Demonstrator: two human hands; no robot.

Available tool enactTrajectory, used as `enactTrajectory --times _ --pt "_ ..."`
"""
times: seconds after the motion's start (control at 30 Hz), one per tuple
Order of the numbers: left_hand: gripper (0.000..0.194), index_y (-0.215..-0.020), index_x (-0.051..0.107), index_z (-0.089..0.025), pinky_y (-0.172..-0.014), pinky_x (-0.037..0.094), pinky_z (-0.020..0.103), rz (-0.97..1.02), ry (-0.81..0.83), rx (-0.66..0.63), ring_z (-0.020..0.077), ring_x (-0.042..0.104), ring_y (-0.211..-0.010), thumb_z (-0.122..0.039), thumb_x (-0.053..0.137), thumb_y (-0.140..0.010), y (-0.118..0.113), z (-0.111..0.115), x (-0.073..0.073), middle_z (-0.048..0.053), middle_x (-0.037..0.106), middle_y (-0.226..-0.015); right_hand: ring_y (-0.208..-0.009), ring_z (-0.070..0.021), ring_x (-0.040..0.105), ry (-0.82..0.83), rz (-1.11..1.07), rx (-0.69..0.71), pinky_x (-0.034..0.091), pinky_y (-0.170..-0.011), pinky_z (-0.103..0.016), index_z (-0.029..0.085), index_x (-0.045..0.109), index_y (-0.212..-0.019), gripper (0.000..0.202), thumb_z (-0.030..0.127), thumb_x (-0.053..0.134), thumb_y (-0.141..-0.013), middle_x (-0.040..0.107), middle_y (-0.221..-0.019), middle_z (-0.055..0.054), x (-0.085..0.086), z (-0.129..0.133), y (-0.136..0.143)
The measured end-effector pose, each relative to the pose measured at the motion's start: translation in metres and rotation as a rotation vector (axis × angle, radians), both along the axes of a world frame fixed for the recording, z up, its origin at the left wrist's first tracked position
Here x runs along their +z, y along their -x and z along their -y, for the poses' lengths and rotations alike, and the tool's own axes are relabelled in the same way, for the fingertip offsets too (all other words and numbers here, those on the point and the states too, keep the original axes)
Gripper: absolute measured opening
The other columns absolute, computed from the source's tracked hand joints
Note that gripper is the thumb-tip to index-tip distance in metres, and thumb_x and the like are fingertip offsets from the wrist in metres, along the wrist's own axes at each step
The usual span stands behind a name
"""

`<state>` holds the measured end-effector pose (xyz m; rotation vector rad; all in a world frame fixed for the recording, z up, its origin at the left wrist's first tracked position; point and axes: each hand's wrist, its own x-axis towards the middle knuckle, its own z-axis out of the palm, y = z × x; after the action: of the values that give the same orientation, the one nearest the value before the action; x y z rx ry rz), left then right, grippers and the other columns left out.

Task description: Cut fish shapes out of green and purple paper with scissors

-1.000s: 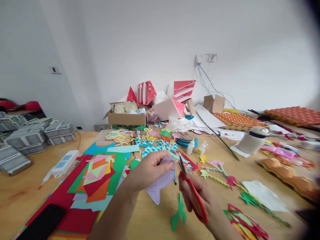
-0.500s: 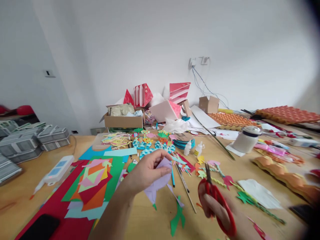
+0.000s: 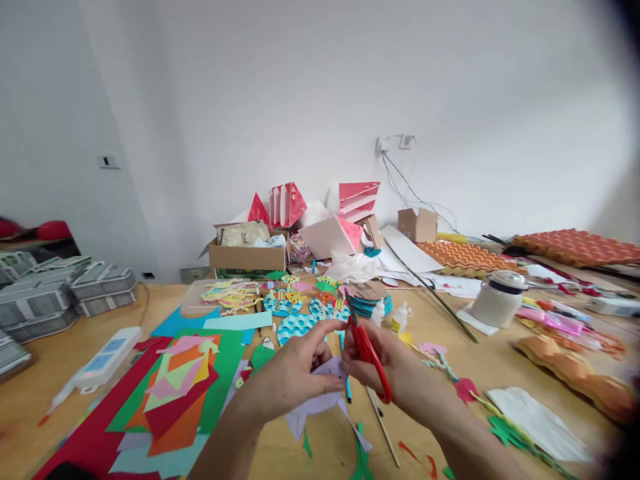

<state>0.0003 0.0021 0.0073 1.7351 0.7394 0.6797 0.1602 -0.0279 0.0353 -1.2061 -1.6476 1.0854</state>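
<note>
My left hand (image 3: 305, 367) pinches a piece of purple paper (image 3: 315, 405) between thumb and fingers, above the middle of the table. Close beside it, my right hand (image 3: 377, 357) is wrapped round the red handles of a pair of scissors (image 3: 369, 353). The dark blades point up and away, near the fingertips of my left hand. Whether they touch the paper I cannot tell. Green paper scraps (image 3: 361, 457) and a thin wooden stick (image 3: 384, 427) lie below my hands. A blue pen (image 3: 349, 393) is partly hidden behind them.
Stacked coloured paper (image 3: 185, 380) lies at left, beside a white glue gun (image 3: 103, 363). Decorated blue paper pieces (image 3: 295, 328) and small glue bottles (image 3: 400, 318) stand beyond my hands. At right are a white lidded jar (image 3: 499, 300), a white napkin (image 3: 535, 420) and an orange egg-carton strip (image 3: 570, 370).
My right hand has moved left with the scissors, up to my left hand and the purple paper. My view has tilted up slightly.
</note>
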Motion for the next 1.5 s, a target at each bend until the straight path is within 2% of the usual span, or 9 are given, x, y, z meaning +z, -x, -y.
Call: enactTrajectory --times 0.13,0.33,0.53,0.6,0.83,1.0,1.17,1.33,1.5 --pt "0.059 -0.123 0.041 -0.024 -0.053 0.032 0.020 0.137 0.086 -0.029 0.0092 0.046 -0.057 -0.019 0.063 -0.068 0.006 -0.005 0.000 -0.006 0.049 -0.064 -0.050 -0.0087 0.038 -0.020 -0.117 -0.050 0.031 -0.047 -0.020 0.018 0.047 -0.066 0.018 0.019 0.065 -0.061 0.045 -0.056 0.008 -0.006 -0.004 -0.005" --pt "0.029 -0.093 0.053 -0.018 -0.049 0.033 0.021 0.565 0.133 0.383 0.0103 0.045 -0.051 -0.042 0.050 -0.078 0.006 -0.019 -0.003 -0.003 0.049 -0.059 -0.047 -0.0086 0.046 -0.190 -0.624 -0.449 0.035 -0.045 -0.019 0.020 0.052 -0.075 0.026 0.028 0.071 -0.060 0.053 -0.055 0.008 -0.022 -0.014 -0.010" --pt "0.029 -0.076 0.057 -0.015 -0.057 0.034 0.021 0.248 0.065 0.083 0.0114 0.045 -0.064 -0.036 0.068 -0.061 -0.011 -0.015 -0.010 0.000 0.052 -0.070 -0.042 -0.0084 0.045 -0.234 -0.709 -0.497 0.035 -0.044 -0.020 0.018 0.053 -0.073 0.028 0.026 0.074 -0.057 0.054 -0.049 0.007 -0.028 -0.021 0.006" --pt "0.028 -0.073 0.057 -0.016 -0.059 0.035 0.022 0.256 0.042 0.128 0.0128 0.045 -0.064 -0.042 0.063 -0.065 -0.017 -0.010 -0.009 0.000 0.051 -0.067 -0.043 -0.0085 0.045 -0.244 -0.670 -0.491 0.035 -0.044 -0.020 0.018 0.053 -0.072 0.028 0.026 0.075 -0.056 0.055 -0.051 0.006 -0.028 -0.021 0.009" --pt "0.035 -0.045 0.049 -0.020 -0.057 0.038 0.026 0.019 0.079 0.626 0.0166 0.049 -0.057 -0.043 0.049 -0.071 -0.033 -0.009 -0.007 -0.001 0.050 -0.048 -0.046 -0.0098 0.046 -0.226 -0.570 -0.403 0.037 -0.045 -0.020 0.020 0.052 -0.072 0.026 0.031 0.072 -0.059 0.054 -0.056 0.006 -0.029 -0.021 0.015" --pt "0.030 -0.043 0.042 -0.021 -0.057 0.038 0.024 0.139 0.016 0.749 0.0140 0.047 -0.051 -0.035 0.049 -0.069 -0.036 -0.013 -0.003 -0.003 0.045 -0.045 -0.050 -0.0128 0.047 -0.261 -0.424 -0.330 0.037 -0.044 -0.022 0.020 0.054 -0.076 0.024 0.044 0.058 -0.074 0.053 -0.061 0.003 -0.039 -0.014 0.016" --pt "0.029 -0.052 0.054 -0.019 -0.058 0.043 0.025 0.357 0.132 0.727 0.0152 0.053 -0.053 -0.042 0.051 -0.070 -0.032 -0.005 0.002 -0.001 0.053 -0.050 -0.050 -0.0138 0.049 -0.321 -0.199 -0.212 0.038 -0.049 -0.024 0.019 0.050 -0.066 0.035 0.046 0.041 -0.084 0.050 -0.055 0.001 -0.059 -0.010 0.021" --pt "0.034 -0.058 0.064 -0.019 -0.062 0.044 0.025 0.253 0.246 0.789 0.0187 0.059 -0.062 -0.048 0.052 -0.069 -0.028 0.007 0.010 0.001 0.061 -0.054 -0.043 -0.0121 0.046 -0.235 -0.165 -0.131 0.034 -0.042 -0.021 0.020 0.044 -0.063 0.038 0.050 0.037 -0.085 0.042 -0.047 0.005 -0.072 -0.007 0.032" --pt "0.041 -0.059 0.065 -0.018 -0.062 0.043 0.025 0.158 0.274 0.895 0.0209 0.060 -0.067 -0.055 0.050 -0.069 -0.028 0.008 0.006 0.002 0.064 -0.059 -0.040 -0.0114 0.042 -0.201 -0.158 -0.108 0.031 -0.040 -0.020 0.022 0.039 -0.062 0.037 0.052 0.036 -0.083 0.035 -0.046 0.008 -0.067 -0.003 0.034"
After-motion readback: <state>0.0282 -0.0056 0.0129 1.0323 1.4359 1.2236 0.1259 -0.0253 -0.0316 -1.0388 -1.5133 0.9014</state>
